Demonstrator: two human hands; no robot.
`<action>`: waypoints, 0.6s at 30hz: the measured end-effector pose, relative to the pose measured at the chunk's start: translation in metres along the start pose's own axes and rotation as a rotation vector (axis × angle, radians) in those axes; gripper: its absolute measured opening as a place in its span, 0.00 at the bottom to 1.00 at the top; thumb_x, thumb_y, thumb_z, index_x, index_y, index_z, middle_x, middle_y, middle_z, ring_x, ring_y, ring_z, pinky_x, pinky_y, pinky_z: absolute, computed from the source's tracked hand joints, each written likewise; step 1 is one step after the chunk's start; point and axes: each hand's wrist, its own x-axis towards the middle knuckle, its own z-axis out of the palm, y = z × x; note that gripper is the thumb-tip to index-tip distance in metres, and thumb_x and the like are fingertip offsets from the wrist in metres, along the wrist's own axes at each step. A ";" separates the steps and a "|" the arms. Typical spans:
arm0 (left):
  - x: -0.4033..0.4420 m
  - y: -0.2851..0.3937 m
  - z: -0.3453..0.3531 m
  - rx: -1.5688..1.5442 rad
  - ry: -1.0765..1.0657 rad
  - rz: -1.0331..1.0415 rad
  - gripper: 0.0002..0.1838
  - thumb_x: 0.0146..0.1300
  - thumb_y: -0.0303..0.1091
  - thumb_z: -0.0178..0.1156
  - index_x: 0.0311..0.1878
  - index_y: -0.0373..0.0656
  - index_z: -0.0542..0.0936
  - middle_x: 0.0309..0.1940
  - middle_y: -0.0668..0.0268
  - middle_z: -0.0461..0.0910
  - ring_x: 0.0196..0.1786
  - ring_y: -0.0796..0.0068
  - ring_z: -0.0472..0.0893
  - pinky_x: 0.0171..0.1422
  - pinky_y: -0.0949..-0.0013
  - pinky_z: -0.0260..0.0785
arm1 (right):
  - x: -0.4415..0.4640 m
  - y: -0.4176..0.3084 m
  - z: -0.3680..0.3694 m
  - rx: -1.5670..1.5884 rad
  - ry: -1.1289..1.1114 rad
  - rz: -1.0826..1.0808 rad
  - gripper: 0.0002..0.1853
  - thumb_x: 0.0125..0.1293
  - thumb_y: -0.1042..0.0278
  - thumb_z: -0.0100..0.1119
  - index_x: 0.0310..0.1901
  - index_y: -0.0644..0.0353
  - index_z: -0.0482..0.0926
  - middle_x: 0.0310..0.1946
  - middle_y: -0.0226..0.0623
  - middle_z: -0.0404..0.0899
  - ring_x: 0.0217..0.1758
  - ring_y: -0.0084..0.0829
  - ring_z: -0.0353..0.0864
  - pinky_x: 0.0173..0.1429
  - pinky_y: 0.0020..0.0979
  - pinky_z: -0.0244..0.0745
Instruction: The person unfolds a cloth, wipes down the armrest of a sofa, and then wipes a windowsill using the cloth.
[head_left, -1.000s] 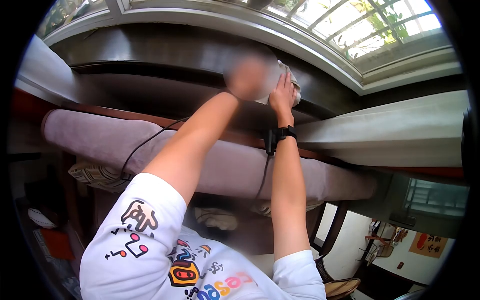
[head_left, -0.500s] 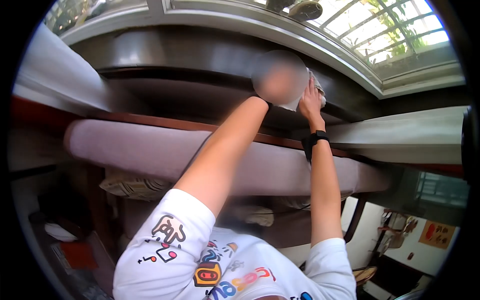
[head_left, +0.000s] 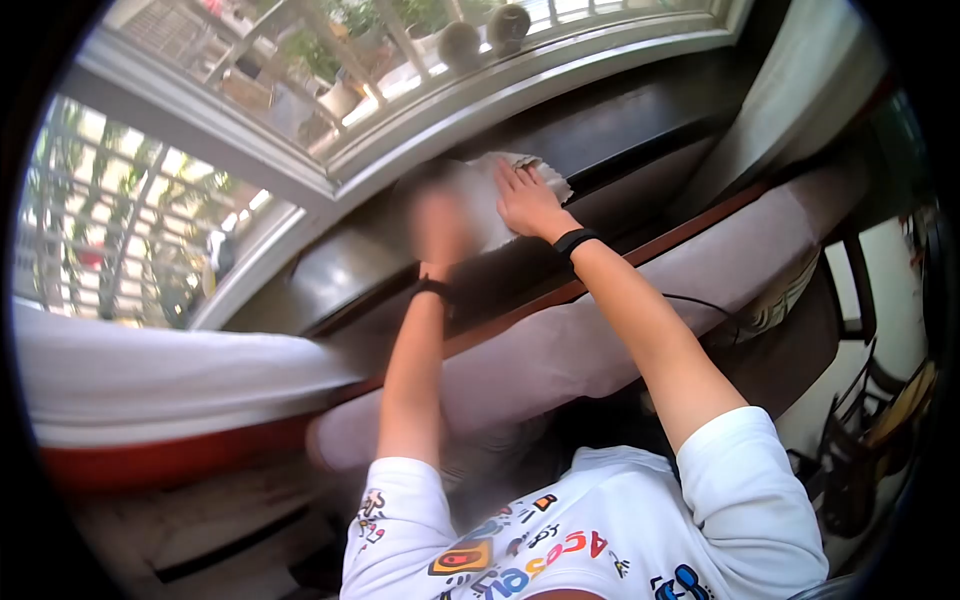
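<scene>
A pale, crumpled cloth [head_left: 490, 180] with a wavy edge lies on the dark, glossy window sill [head_left: 630, 122]. Flat on top of it rests my right hand [head_left: 528, 202], its fingers stretched out and pointing toward the window. My left hand [head_left: 440, 228] is beside it, at the cloth's left part. A blurred patch covers that hand, so its fingers cannot be made out. Dark bands circle both wrists.
The window frame [head_left: 330, 195] rises behind the sill, with potted plants outside. White curtains [head_left: 180, 375] hang at both ends. Between me and the sill runs a padded mauve sofa back [head_left: 540, 365] with a wooden rail. Dark chairs [head_left: 850, 450] stand at the right.
My head view has turned and tilted. Both hands and the cloth have shifted left along the sill, away from the right curtain. The right hand is still on the cloth.
</scene>
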 end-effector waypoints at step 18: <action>-0.005 0.109 -0.135 -0.205 -0.195 0.168 0.19 0.63 0.39 0.68 0.51 0.36 0.81 0.37 0.48 0.84 0.39 0.54 0.84 0.44 0.59 0.73 | -0.142 -0.064 -0.228 0.224 0.492 -0.180 0.10 0.60 0.71 0.59 0.42 0.65 0.80 0.45 0.44 0.79 0.45 0.40 0.85 0.53 0.35 0.82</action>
